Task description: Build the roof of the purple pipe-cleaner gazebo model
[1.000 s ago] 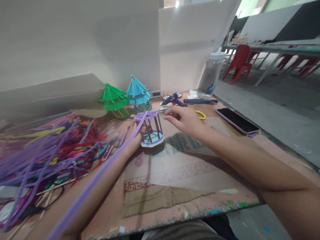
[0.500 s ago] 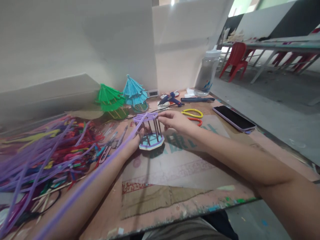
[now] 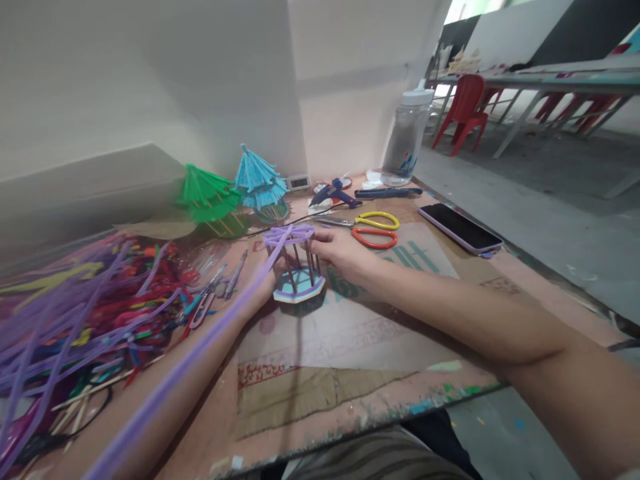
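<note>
A small pavilion frame (image 3: 299,287) stands tilted slightly over the cardboard, with a pale blue octagonal base, dark posts and a purple rim on top. My left hand (image 3: 261,288) grips it from the left; its fingertips are partly hidden behind the posts. At the upper right side, my right hand (image 3: 341,252) has thumb and fingers closed on the frame near the rim. From that rim a long purple pipe cleaner (image 3: 220,319) runs over my left forearm toward the camera.
Pipe cleaners (image 3: 115,320) heap at left. Behind stand green (image 3: 207,193) and blue (image 3: 257,180) roofed models. A glue gun (image 3: 335,193), scissors (image 3: 375,230), a box cutter (image 3: 387,193), a water bottle (image 3: 407,137) and a phone (image 3: 460,227) lie beyond and right of my hands.
My right hand has moved in from beside the rim and closed on the frame's right side, uncovering more of the scissors. The view has shifted slightly.
</note>
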{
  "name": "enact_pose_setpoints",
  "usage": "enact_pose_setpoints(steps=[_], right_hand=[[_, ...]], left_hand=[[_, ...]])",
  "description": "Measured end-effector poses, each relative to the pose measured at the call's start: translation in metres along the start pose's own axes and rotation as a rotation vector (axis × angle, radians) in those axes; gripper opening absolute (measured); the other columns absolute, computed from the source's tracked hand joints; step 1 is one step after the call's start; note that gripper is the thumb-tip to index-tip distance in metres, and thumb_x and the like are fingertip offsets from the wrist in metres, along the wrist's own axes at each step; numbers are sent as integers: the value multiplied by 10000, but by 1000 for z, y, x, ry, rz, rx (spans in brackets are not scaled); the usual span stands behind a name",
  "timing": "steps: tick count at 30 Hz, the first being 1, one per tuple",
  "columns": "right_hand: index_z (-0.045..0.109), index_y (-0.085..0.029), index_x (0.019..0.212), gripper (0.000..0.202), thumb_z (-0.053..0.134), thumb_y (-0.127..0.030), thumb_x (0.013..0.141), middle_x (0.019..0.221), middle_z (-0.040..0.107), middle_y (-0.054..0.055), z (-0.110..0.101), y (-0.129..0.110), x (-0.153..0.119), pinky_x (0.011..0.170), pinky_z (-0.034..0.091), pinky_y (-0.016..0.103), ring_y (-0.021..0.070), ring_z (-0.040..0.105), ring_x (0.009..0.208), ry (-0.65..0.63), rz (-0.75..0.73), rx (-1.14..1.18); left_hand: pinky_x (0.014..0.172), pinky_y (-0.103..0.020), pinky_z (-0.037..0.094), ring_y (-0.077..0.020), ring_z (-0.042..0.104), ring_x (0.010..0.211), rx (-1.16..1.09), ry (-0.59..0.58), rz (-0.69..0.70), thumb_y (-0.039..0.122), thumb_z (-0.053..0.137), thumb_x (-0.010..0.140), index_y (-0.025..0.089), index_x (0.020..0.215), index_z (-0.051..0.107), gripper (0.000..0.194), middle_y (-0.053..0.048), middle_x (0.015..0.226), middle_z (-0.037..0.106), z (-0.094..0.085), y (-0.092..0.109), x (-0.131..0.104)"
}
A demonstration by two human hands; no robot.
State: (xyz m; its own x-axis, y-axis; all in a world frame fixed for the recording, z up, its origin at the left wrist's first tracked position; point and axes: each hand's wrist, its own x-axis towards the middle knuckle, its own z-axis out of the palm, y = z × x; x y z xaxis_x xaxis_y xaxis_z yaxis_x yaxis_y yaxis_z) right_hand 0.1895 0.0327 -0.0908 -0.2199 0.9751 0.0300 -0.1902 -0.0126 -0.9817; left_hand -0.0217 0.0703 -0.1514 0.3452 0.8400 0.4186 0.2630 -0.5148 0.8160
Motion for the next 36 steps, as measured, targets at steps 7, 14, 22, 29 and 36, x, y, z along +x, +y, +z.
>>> enact_pose_setpoints(steps=[7, 14, 22, 29, 36], right_hand=[[759, -178, 821, 238, 859, -369, 721, 833, 767, 41, 7, 4, -1, 845, 561, 351, 193, 693, 831, 31, -63, 72], [742, -176, 777, 157, 825, -288, 704, 758, 733, 13, 4, 12, 1, 786, 523, 329, 179, 646, 748, 69, -32, -23], [657, -187, 850, 198, 741, -121, 683, 768, 639, -27, -1, -3, 4, 705, 480, 275, 145, 574, 735, -87, -57, -268], [560, -211, 905, 129, 623, -149, 811, 776, 563, -32, -32, -44, 10, 624, 468, 277, 128, 541, 661, 92, -184, -434], [719, -188, 921, 112, 610, -212, 925, 820, 714, 25, -23, -67, -18, 692, 467, 296, 154, 614, 733, -125, -524, -909]], left_hand=[[1028, -481, 541, -302, 657, 1118, -57, -85, 82, 634, 597, 938, 218, 1226, 619, 506, -112, 1191, 674, 5, 12, -5], [986, -468, 565, -276, 678, 1074, -94, -66, 125, 531, 606, 954, 211, 1280, 583, 458, -111, 1205, 686, 10, 14, -6], [1019, -465, 523, -278, 663, 1088, 61, 23, 177, 521, 540, 998, 210, 1157, 634, 362, -100, 1123, 685, 4, 18, -1], [1048, -466, 467, -292, 588, 1176, 228, 123, 189, 486, 467, 1027, 173, 1341, 527, 448, -150, 1280, 616, -1, 14, -5], [944, -434, 491, -274, 604, 1023, 368, 134, 103, 412, 490, 1008, 147, 1386, 494, 462, -135, 1139, 635, 1, 16, -5]])
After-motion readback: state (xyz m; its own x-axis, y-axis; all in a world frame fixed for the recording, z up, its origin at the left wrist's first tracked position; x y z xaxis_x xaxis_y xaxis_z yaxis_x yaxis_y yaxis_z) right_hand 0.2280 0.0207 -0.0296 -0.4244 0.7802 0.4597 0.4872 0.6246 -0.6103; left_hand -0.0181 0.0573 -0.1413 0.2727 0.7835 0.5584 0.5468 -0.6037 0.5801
